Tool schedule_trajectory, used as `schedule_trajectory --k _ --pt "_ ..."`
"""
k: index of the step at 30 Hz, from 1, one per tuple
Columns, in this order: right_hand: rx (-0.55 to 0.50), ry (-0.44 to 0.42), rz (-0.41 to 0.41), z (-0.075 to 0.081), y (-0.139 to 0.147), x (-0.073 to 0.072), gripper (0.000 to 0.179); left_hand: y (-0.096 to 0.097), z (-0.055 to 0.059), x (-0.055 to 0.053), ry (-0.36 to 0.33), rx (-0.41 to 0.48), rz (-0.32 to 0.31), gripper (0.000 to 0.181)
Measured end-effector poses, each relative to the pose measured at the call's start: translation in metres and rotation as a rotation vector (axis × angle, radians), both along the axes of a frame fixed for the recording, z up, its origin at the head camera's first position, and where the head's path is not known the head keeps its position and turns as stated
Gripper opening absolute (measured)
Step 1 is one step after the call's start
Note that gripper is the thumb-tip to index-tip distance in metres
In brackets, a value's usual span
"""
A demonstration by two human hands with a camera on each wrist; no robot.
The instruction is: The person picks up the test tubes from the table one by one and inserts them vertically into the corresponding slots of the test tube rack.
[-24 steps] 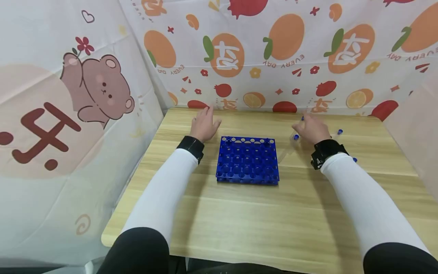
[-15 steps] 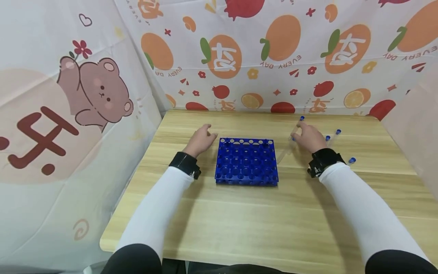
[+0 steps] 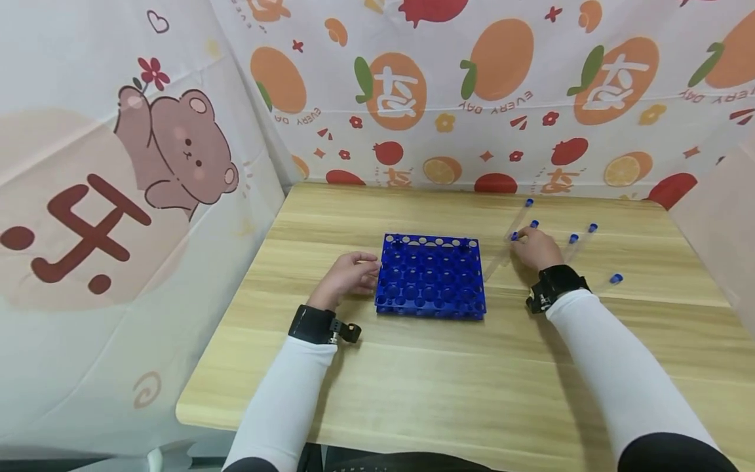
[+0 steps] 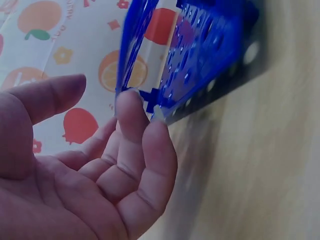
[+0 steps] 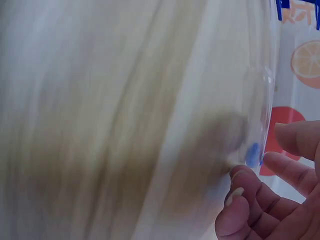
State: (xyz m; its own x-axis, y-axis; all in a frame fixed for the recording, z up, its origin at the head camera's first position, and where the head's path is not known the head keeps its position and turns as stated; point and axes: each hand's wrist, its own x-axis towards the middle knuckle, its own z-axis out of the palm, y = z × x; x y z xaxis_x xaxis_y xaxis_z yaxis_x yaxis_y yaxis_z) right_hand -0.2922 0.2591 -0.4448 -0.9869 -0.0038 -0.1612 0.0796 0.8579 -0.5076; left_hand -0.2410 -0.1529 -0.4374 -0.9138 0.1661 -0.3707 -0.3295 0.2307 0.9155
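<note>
A blue test tube rack stands mid-table. My left hand is at its left side, fingertips right at the rack's edge. In the left wrist view the left fingers are loosely bent, and the thumb stands well apart. To the right of the rack, my right hand reaches low over the table at a clear test tube with a blue cap. The right wrist view has the fingertips close around that blue cap, with thumb and forefinger apart. The tube's body slants toward the rack.
Several more blue-capped tubes lie about the right hand: one behind it, others to its right and nearer the right side. A printed cloth hangs along the table's back edge.
My left hand has come down and toward me from the back left to the rack's left side. My right hand has drawn back slightly toward me, uncovering blue caps behind it.
</note>
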Motion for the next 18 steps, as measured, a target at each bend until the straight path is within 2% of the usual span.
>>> schedule_trajectory --k 9,13,18 --pt "-0.003 0.015 -0.023 -0.013 -0.008 0.002 0.034 0.007 -0.037 0.004 -0.011 0.11 0.007 0.035" --pt "0.01 0.041 -0.028 -0.017 -0.008 0.002 0.028 0.006 -0.044 0.002 -0.004 0.135 0.008 0.031" --pt "0.012 0.053 -0.051 -0.018 -0.008 -0.002 0.023 0.004 -0.045 -0.004 0.027 0.141 0.004 0.029"
